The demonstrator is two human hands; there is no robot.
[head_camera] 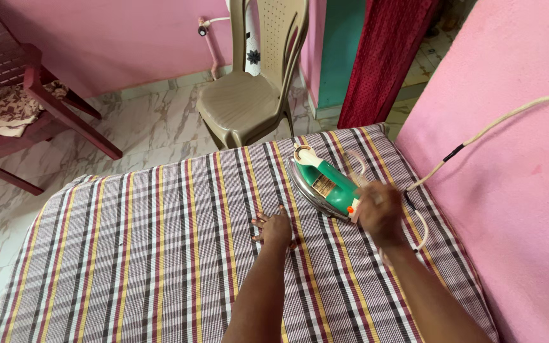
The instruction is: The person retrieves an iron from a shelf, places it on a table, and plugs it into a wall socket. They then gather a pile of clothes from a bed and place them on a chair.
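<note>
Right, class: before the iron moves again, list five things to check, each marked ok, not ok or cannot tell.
1. Left hand flat on the checked cloth, apart from the iron: ok.
2. Right hand at the iron's rear end; blurred, so firm grip: cannot tell.
3. Cloth lying flat where it shows: ok.
4. Cord clear of the iron's path: not ok, it loops on the cloth beside the right hand.
5. Iron heated: cannot tell.
</note>
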